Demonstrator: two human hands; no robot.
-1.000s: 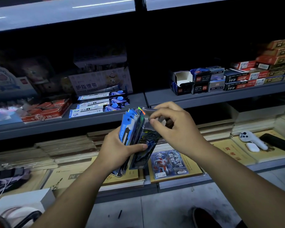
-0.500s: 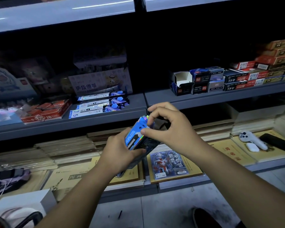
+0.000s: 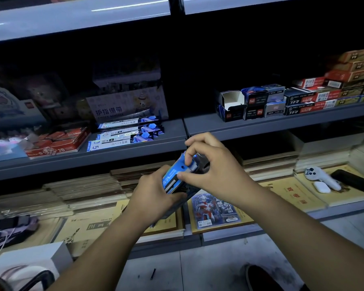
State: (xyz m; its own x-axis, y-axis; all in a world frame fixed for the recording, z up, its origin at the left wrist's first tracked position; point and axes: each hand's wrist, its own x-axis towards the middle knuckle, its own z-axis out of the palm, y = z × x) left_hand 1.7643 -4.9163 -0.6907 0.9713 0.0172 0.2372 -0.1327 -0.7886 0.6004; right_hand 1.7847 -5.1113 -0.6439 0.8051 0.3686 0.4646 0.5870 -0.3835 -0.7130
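Note:
A stack of flat blue packets (image 3: 173, 177) is held in front of the shop shelves, tilted with its top end toward the upper right. My left hand (image 3: 156, 192) grips the stack from below and the left, thumb across its lower edge. My right hand (image 3: 214, 171) pinches the upper end of the stack with curled fingers and thumb. More packets of the same kind (image 3: 124, 134) lie in a fanned pile on the middle shelf (image 3: 122, 154) to the upper left.
Red boxes (image 3: 57, 143) sit left of the shelved packets. Small dark and red boxes (image 3: 282, 101) line the right shelf. Yellow notebooks (image 3: 93, 225) and a cartoon-printed pack (image 3: 214, 208) lie on the bottom shelf, with a white handheld device (image 3: 322, 175) and a dark phone (image 3: 353, 181) at right.
The packet stack has tipped from nearly upright to slanted and closed together. My right hand has come down from the top edge and now pinches the stack's upper end.

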